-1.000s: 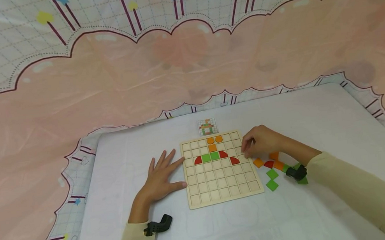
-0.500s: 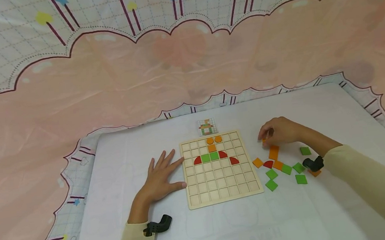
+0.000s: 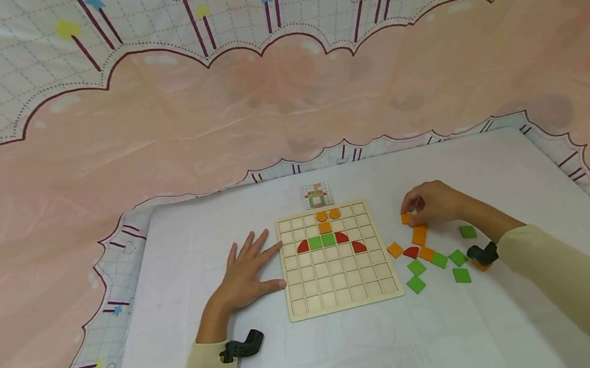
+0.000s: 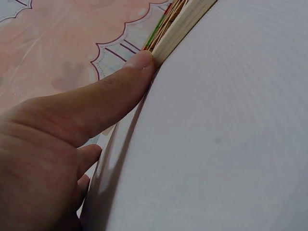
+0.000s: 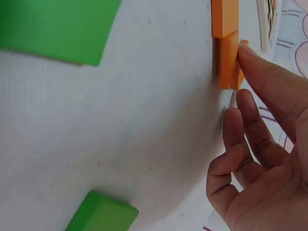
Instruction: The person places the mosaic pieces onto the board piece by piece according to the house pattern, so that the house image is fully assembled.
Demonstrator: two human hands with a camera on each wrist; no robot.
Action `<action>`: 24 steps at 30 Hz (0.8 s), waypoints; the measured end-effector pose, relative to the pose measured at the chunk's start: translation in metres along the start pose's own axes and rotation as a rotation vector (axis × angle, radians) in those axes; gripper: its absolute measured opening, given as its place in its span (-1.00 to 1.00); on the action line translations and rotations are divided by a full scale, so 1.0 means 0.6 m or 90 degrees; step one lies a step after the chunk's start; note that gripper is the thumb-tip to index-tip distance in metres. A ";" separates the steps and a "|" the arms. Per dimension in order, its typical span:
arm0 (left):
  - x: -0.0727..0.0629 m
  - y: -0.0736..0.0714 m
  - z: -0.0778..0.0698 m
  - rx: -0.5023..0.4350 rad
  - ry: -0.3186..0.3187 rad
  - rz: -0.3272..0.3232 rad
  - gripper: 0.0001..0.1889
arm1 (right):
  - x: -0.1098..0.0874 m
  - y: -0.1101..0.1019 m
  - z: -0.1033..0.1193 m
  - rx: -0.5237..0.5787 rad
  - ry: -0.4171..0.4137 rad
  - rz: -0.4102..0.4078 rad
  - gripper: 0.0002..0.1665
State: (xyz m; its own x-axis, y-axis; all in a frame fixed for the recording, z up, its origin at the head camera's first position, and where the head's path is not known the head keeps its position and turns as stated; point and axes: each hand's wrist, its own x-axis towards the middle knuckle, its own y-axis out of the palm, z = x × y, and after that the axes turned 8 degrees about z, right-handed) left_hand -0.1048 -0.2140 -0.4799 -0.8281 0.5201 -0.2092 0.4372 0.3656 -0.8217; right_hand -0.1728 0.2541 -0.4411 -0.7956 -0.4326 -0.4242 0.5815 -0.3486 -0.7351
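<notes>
A square wooden grid board [image 3: 342, 275] lies on the white table. Set in it are two orange discs, an orange square, two green squares and several red quarter-round pieces. My left hand [image 3: 243, 282] is spread flat at its left side, thumb and index fingertip against the edge; the thumb [image 4: 115, 91] presses the board's side in the left wrist view. Right of the board, my right hand [image 3: 434, 202] pinches a small orange tile [image 3: 406, 218] at the table. In the right wrist view my thumb [image 5: 269, 72] lies against that tile, beside other orange tiles.
Loose green tiles [image 3: 462, 275], orange tiles [image 3: 395, 249] and one red quarter-round piece [image 3: 412, 252] lie scattered right of the board. A small pattern card [image 3: 318, 195] sits just beyond the board's far edge. Patterned cloth [image 3: 286, 101] hangs behind the table.
My right hand has moved right from the board's right edge to the loose tiles and has taken hold of an orange one. My left hand stays in place.
</notes>
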 end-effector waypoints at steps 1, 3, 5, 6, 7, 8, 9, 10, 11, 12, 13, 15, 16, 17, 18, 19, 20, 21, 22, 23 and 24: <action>0.000 0.000 0.001 0.000 0.001 0.000 -0.11 | 0.000 0.001 0.001 -0.003 -0.004 -0.002 -0.79; 0.000 0.001 0.001 -0.002 0.003 -0.001 -0.11 | 0.002 0.003 0.002 -0.006 -0.009 -0.001 -0.79; 0.000 0.001 0.002 0.000 0.005 -0.002 -0.11 | 0.002 0.004 0.006 -0.005 -0.013 0.001 -0.78; 0.000 0.001 0.003 0.001 0.005 -0.001 -0.11 | 0.002 0.004 0.007 -0.004 -0.012 0.000 -0.78; 0.000 0.001 0.003 0.002 0.005 -0.001 -0.11 | 0.003 0.005 0.009 -0.002 -0.014 -0.001 -0.77; 0.000 0.001 0.003 0.002 0.005 -0.001 -0.11 | 0.003 0.006 0.010 0.002 -0.014 -0.001 -0.77; 0.000 0.001 0.003 0.002 0.005 -0.001 -0.11 | 0.004 0.006 0.012 0.004 -0.015 -0.003 -0.78; 0.000 0.001 0.003 0.003 0.005 -0.001 -0.10 | 0.004 0.007 0.014 0.005 -0.015 -0.005 -0.78; 0.000 0.001 0.002 0.003 0.006 -0.002 -0.10 | 0.004 0.007 0.015 0.009 -0.015 -0.007 -0.80; 0.000 0.001 0.002 0.003 0.007 -0.002 -0.10 | 0.006 0.008 0.015 0.013 -0.015 -0.009 -0.82; 0.000 0.001 0.002 0.003 0.008 -0.003 -0.10 | 0.007 0.008 0.016 0.017 -0.016 -0.010 -0.84; -0.001 0.001 0.002 0.003 0.009 -0.004 -0.11 | 0.009 0.009 0.020 0.024 -0.022 -0.014 -0.87; -0.001 0.001 0.001 0.003 0.009 -0.005 -0.11 | 0.010 0.009 0.021 0.029 -0.024 -0.016 -0.88; -0.001 0.001 0.001 0.004 0.008 -0.005 -0.10 | 0.011 0.010 0.024 0.034 -0.029 -0.018 -0.89; -0.001 0.001 0.001 0.004 0.007 -0.006 -0.10 | 0.013 0.010 0.026 0.035 -0.040 -0.021 -0.90; 0.000 0.001 0.001 0.004 0.006 -0.006 -0.10 | 0.014 0.011 0.029 0.037 -0.049 -0.024 -0.90; 0.000 0.001 0.000 0.004 0.005 -0.007 -0.10 | 0.016 0.011 0.031 0.038 -0.060 -0.026 -0.90; 0.000 0.001 0.000 0.004 0.004 -0.007 -0.10 | 0.018 0.011 0.035 0.043 -0.070 -0.027 -0.89; 0.000 0.002 0.000 0.004 0.003 -0.008 -0.10 | 0.019 0.012 0.038 0.047 -0.079 -0.027 -0.89; 0.000 0.002 0.000 0.004 0.002 -0.008 -0.10 | 0.021 0.013 0.041 0.052 -0.088 -0.028 -0.88; 0.000 0.002 0.000 0.004 0.002 -0.008 -0.10 | 0.023 0.014 0.044 0.058 -0.093 -0.027 -0.87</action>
State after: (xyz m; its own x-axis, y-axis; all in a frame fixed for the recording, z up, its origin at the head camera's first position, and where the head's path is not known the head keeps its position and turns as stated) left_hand -0.1043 -0.2135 -0.4807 -0.8325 0.5180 -0.1968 0.4242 0.3672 -0.8278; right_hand -0.1747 0.2231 -0.4389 -0.7902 -0.5295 -0.3085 0.5668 -0.4400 -0.6965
